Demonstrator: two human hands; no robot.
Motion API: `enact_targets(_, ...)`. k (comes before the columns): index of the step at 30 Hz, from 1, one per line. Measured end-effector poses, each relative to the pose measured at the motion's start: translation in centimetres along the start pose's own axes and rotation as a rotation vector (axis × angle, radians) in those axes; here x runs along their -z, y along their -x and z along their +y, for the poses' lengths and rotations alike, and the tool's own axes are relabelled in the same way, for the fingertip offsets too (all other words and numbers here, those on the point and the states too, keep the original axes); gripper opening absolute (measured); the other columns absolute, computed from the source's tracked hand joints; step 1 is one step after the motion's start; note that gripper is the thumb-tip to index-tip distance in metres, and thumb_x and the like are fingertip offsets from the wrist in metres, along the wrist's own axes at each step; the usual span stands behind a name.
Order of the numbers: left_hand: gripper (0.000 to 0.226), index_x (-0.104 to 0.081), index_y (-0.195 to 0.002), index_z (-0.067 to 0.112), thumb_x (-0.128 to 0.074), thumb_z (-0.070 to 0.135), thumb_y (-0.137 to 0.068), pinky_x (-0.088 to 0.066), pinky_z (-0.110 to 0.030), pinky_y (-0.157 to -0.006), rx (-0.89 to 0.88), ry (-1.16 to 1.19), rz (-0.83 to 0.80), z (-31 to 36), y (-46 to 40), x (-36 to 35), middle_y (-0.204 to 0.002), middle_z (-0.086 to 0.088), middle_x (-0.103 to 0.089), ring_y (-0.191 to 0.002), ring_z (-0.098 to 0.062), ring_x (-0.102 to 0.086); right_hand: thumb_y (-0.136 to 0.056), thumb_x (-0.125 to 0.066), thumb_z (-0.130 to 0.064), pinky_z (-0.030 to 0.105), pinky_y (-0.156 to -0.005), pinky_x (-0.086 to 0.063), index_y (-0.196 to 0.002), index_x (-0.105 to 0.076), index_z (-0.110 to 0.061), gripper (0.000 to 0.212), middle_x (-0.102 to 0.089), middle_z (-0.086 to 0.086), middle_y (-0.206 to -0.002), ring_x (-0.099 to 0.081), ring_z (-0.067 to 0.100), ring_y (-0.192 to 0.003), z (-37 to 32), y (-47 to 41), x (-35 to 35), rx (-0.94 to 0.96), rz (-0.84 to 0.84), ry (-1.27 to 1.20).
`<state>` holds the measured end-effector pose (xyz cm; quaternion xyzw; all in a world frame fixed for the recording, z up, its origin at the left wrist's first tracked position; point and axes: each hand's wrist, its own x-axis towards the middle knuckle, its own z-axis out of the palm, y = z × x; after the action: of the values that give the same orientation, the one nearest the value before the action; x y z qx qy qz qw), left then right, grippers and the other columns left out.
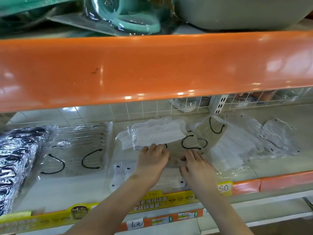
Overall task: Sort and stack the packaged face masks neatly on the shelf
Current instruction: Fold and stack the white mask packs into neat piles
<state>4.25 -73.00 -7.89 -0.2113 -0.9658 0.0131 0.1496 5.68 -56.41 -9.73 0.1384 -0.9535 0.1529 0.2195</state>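
Shop shelving with orange edge strips fills the frame; the lower shelf (71, 189) carries the packaged masks. At left, one stack of beige masks (76, 150) already lies squared. Centre and right remain jumbled: a white pack (157, 134) overlaps the beige pack (189, 146), with loose clear packs (277, 138) at far right. Left hand (152, 160) presses flat on the beige pack; right hand (196, 165) pinches its edge. Sorting looks roughly half done.
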Motion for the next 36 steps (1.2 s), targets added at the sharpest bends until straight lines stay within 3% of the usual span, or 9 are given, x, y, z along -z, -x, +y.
enact_targets(5,0.06,-0.062,-0.081,0.013,-0.079,-0.004,-0.026,-0.04,-0.028,-0.052,0.001,0.094,0.193,-1.8,0.8,-0.1,-0.076,-0.002,-0.059,-0.064,-0.023,-0.056,-0.046,-0.083,0.001,0.03,-0.06,-0.049,-0.08,-0.058,-0.015,0.045,-0.058,-0.001,-0.078,-0.06,0.022,-0.07,-0.6,0.0,-1.3,0.042,0.009,-0.019)
enact_targets(10,0.049,-0.054,-0.099,0.014,-0.06,-0.007,-0.055,-0.047,-0.032,-0.06,0.025,0.15,0.388,-3.7,3.2,0.1,-0.097,-0.004,-0.063,-0.082,-0.025,-0.061,-0.065,-0.057,0.0,0.028,-0.071,-0.042,-0.087,-0.062,-0.015,0.028,-0.063,0.0,-0.084,-0.061,0.023,-0.077,-2.5,-0.7,-1.7,0.094,0.112,-0.076)
enact_targets(12,0.045,-0.059,-0.105,0.012,-0.057,-0.006,-0.064,-0.051,-0.034,-0.067,0.048,0.14,0.447,-4.4,4.7,0.7,-0.107,-0.006,-0.063,-0.094,-0.023,-0.06,-0.066,-0.041,-0.004,0.027,-0.08,-0.04,-0.096,-0.061,-0.014,0.037,-0.065,0.003,-0.094,-0.059,0.022,-0.088,-3.8,-1.1,-1.8,0.16,0.143,-0.141)
enact_targets(14,0.041,-0.058,-0.108,0.013,-0.06,-0.001,-0.069,-0.051,-0.034,-0.074,0.037,0.105,0.49,-5.3,6.3,1.2,-0.111,-0.006,-0.061,-0.099,-0.022,-0.057,-0.066,-0.039,-0.003,0.029,-0.086,-0.042,-0.104,-0.06,-0.014,0.044,-0.065,0.004,-0.102,-0.055,0.021,-0.098,-5.2,-1.5,-2.0,0.248,0.16,-0.196)
enact_targets(18,0.035,-0.059,-0.104,0.014,-0.066,0.002,-0.072,-0.048,-0.033,-0.076,0.055,0.051,0.527,-8.2,8.8,1.6,-0.107,-0.004,-0.063,-0.093,-0.023,-0.059,-0.067,-0.044,0.001,0.03,-0.086,-0.042,-0.102,-0.067,-0.011,0.043,-0.066,0.003,-0.102,-0.056,0.021,-0.097,-8.6,-2.7,-2.6,0.351,0.168,-0.242)
enact_targets(22,0.032,-0.062,-0.101,0.011,-0.069,0.0,-0.071,-0.053,-0.038,-0.07,0.14,0.009,0.512,-11.3,10.7,1.6,-0.1,-0.008,-0.065,-0.088,-0.028,-0.063,-0.073,-0.049,-0.002,0.035,-0.083,-0.045,-0.105,-0.062,-0.014,0.037,-0.065,0.003,-0.102,-0.06,0.024,-0.094,-12.0,-3.8,-4.1,0.434,0.145,-0.263)
enact_targets(28,0.005,-0.069,-0.086,0.008,-0.069,0.005,-0.082,-0.044,-0.039,-0.073,0.277,-0.041,0.548,-15.3,12.6,1.8,-0.092,-0.006,-0.067,-0.084,-0.029,-0.061,-0.077,-0.05,-0.008,0.033,-0.075,-0.046,-0.094,-0.068,-0.014,0.026,-0.065,0.0,-0.099,-0.059,0.022,-0.09,-17.3,-4.7,-5.2,0.463,0.173,-0.287)
enact_targets(36,0.01,-0.066,-0.08,0.01,-0.057,0.01,-0.083,-0.037,-0.037,-0.075,0.35,0.032,0.549,-19.2,13.9,1.5,-0.087,-0.003,-0.065,-0.089,-0.027,-0.058,-0.075,-0.052,-0.003,0.037,-0.078,-0.046,-0.087,-0.069,-0.016,0.025,-0.065,-0.003,-0.094,-0.062,0.021,-0.088,-21.3,-6.1,-8.2,0.437,0.103,-0.311)
